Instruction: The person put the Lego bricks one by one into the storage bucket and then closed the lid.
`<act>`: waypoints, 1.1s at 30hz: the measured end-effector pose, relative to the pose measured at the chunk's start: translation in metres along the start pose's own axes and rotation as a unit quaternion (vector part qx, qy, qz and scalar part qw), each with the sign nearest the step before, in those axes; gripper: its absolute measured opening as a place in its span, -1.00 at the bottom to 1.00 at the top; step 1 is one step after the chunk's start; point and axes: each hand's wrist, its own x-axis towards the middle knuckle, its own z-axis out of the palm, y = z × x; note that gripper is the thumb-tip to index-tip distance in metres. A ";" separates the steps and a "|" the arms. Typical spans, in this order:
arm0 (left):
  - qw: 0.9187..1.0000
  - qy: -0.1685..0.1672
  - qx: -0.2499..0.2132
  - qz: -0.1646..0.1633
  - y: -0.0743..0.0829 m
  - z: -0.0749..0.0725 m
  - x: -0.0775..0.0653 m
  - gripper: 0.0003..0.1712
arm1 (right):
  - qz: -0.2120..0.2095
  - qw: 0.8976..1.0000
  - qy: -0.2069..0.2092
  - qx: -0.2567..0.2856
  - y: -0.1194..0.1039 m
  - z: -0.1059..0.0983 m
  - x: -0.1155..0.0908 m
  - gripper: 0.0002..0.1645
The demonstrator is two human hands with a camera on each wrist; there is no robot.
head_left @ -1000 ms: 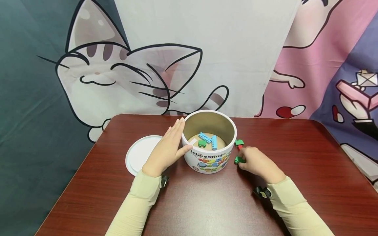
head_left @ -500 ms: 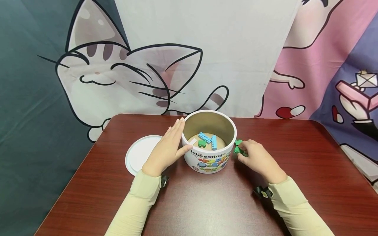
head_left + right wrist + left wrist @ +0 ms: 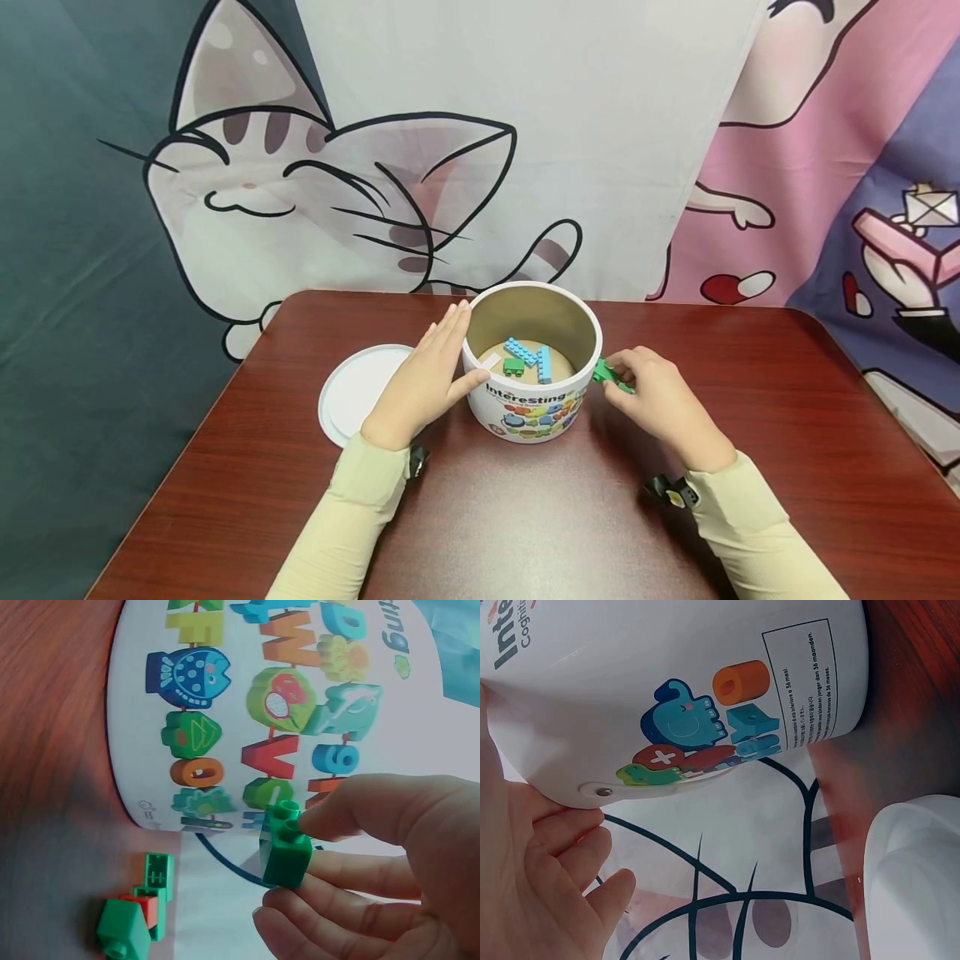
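My left hand [image 3: 422,379] lies with straight fingers along the left side of a round white tub [image 3: 528,417], which has coloured toy pictures printed on it. In the left wrist view the fingertips touch the tub wall below its rim. On the tub's other side, my right hand [image 3: 656,404] pinches a small green toy brick [image 3: 287,851] between thumb and fingers, seen close up in the right wrist view. That brick is raised beside the tub wall. Inside the tub lie two light blue bricks [image 3: 544,365], a green brick [image 3: 513,367] and a white piece [image 3: 490,361].
Several loose pieces rest on the table past the held brick: a green block [image 3: 122,931], a red piece [image 3: 148,906] and another green block [image 3: 158,871]. A white round lid [image 3: 352,392] lies left of the tub on the brown table [image 3: 517,517]. Behind hangs a cartoon-printed cloth [image 3: 600,125].
My right hand has picked up a green brick from the table and lifted it up and slightly away, beside the tub. My left hand has stayed against the tub.
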 end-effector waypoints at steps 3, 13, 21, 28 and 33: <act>1.000 0.000 0.000 -0.001 0.000 -0.001 0.000 0.20 | 0.004 1.000 0.003 0.001 -0.002 -0.003 -0.001 -0.83; 1.000 -0.001 -0.005 -0.003 0.000 0.000 -0.001 0.23 | -0.011 0.997 0.078 0.013 -0.004 -0.008 -0.002 -0.76; 1.000 0.001 -0.006 0.003 0.001 0.000 0.000 0.22 | -0.053 0.981 0.187 0.021 -0.011 -0.009 -0.003 -0.68; 1.000 0.002 -0.005 0.002 0.001 -0.001 0.000 0.24 | -0.069 0.972 0.220 0.034 -0.022 -0.016 -0.002 -0.64; 1.000 -0.003 -0.008 -0.004 0.001 -0.001 0.000 0.25 | -0.086 0.969 0.225 0.055 -0.031 -0.015 0.002 -0.64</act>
